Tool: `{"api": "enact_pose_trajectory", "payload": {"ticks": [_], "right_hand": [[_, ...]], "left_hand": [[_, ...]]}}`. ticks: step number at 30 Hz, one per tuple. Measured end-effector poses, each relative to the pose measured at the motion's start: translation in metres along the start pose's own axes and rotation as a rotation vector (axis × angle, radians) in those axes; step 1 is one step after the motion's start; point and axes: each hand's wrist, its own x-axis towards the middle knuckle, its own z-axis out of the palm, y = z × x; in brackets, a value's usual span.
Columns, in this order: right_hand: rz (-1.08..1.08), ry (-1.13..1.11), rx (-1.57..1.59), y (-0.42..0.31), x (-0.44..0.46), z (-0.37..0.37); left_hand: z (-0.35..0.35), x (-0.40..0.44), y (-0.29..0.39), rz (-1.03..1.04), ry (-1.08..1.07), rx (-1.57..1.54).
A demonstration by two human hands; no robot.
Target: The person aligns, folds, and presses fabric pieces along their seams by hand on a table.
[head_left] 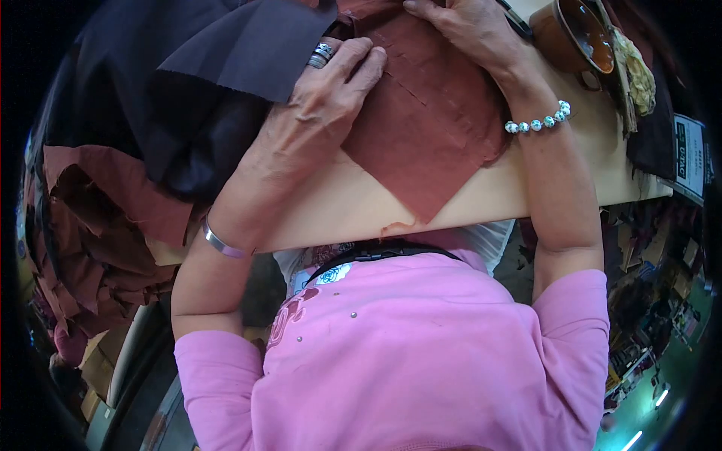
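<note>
A reddish-brown cloth lies on the pale tabletop, one pointed corner near the front edge. It has small slits or creases near its middle. My left hand, with rings and a metal bracelet, is closed at the cloth's upper left edge, its fingers bent. Dark cloth lies beside and partly behind it. At the top edge, my right hand touches the same reddish-brown cloth; its thumb points left and its other fingers are mostly out of view. A beaded bracelet circles that wrist.
A brown glazed cup stands at the upper right, beside a crumpled yellowish piece and a dark item with a white label. Reddish-brown cloth pieces hang at the left. The tabletop ends before my torso.
</note>
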Motion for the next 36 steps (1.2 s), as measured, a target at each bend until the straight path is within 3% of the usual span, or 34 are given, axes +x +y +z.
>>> {"api": "enact_pose_trajectory", "payload": {"ticks": [4,7,11,17,20,23,25,27,30,32,36], "right_hand": [[-0.029,0.005,0.042,0.006,0.000,0.002],[0.003,-0.095,0.040,-0.002,-0.002,-0.007],[0.137,-0.183,-0.019,-0.015,-0.008,-0.025],[-0.093,-0.089,-0.005,-0.015,0.000,-0.008],[-0.023,-0.118,0.079,-0.015,0.003,-0.003],[-0.064,0.006,-0.056,-0.006,-0.002,-0.004],[0.480,-0.464,-0.141,-0.046,0.030,-0.031],[0.562,-0.520,-0.193,-0.051,0.031,-0.030],[0.094,-0.095,-0.141,-0.017,-0.004,0.001],[-0.095,0.028,-0.001,-0.005,-0.004,0.002],[0.059,-0.228,-0.114,-0.019,-0.003,-0.020]], "left_hand": [[0.000,-0.002,-0.008,0.103,0.000,-0.069],[0.006,-0.005,-0.011,0.076,0.089,-0.197],[0.001,-0.011,-0.002,-0.042,0.128,-0.049],[-0.008,-0.014,0.008,-0.021,0.038,0.130],[-0.003,-0.021,0.004,-0.010,0.066,-0.141],[-0.026,-0.026,0.011,-0.266,-0.035,-0.370],[-0.023,-0.029,0.004,-0.246,-0.075,-0.155],[-0.017,-0.026,0.002,-0.163,0.015,0.005],[-0.009,-0.017,-0.007,-0.176,-0.078,-0.102],[-0.010,-0.015,-0.006,-0.120,-0.086,-0.271],[-0.025,-0.016,-0.007,-0.183,-0.182,-0.733]]}}
